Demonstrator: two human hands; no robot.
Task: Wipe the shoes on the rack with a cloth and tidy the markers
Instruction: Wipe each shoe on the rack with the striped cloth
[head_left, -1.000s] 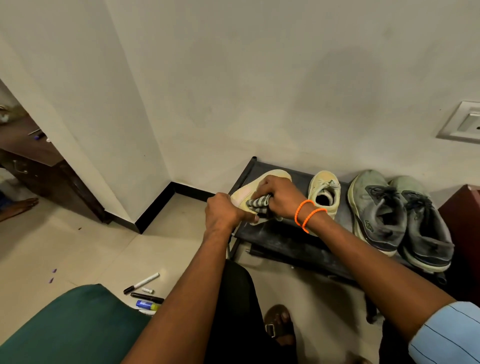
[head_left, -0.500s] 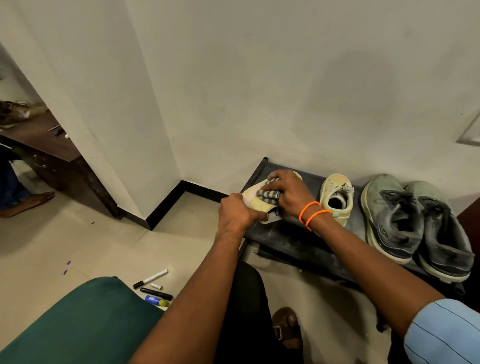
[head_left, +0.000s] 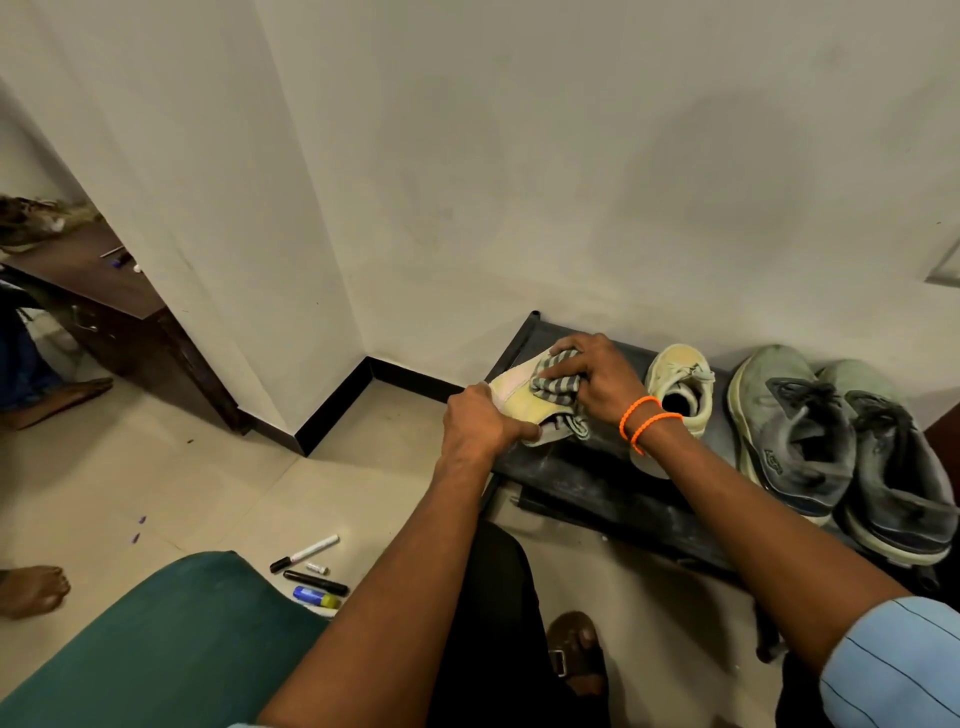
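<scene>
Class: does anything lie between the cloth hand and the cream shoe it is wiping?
Nothing visible does. The right hand presses the striped cloth straight onto the cream shoe, which the left hand holds steady at the rack's left end.

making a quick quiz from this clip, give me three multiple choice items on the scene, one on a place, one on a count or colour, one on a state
1. Where do the markers lie?
A. on the floor by the green seat
B. on the shoe rack
C. inside a shoe

2. How many shoes are on the rack, counting the one being wiped?
A. two
B. four
C. six

3. What is the right hand doing?
A. hanging idle
B. pressing a striped cloth on the pale yellow shoe
C. picking up a marker

Answers:
1. A, they lie on the tiles next to the green seat.
2. B, the pale yellow shoe, its mate and two grey shoes.
3. B, its fingers hold the striped cloth against the shoe while the left hand grips the shoe.
</scene>
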